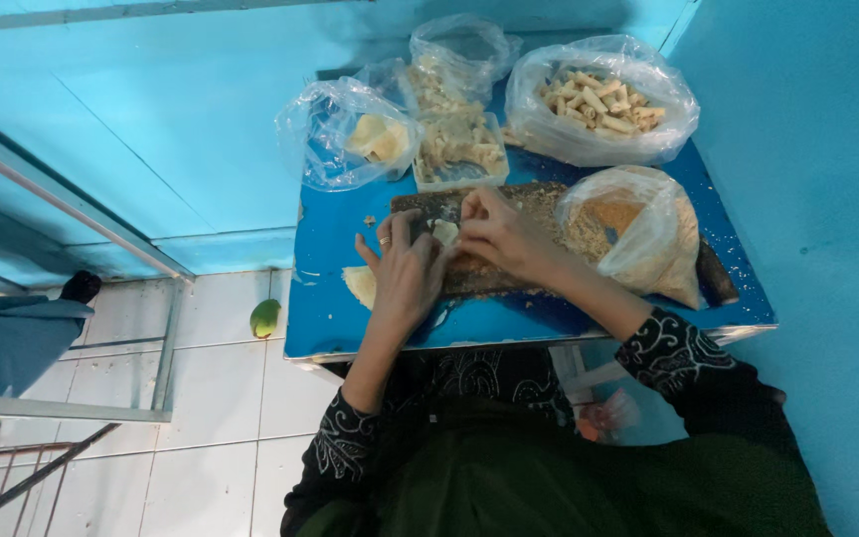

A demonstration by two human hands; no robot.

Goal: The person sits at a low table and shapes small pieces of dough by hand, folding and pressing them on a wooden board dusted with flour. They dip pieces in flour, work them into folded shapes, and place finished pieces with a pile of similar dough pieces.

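Both my hands meet over a dark wooden board (504,199) dusted with crumbs on a small blue table (325,318). My left hand (405,268), with a ring on one finger, and my right hand (499,234) together pinch a small pale piece of dough wrapper (445,232). Part of that piece is hidden by my fingers. A pale round wrapper (359,284) lies flat on the table just left of my left hand.
At the table's far side stand a bag of rolled pastries (599,99), a plastic tub of filling (461,149) and a bag of wrappers (350,134). A bag of breadcrumbs (638,234) lies at the right. A green fruit (265,318) lies on the tiled floor.
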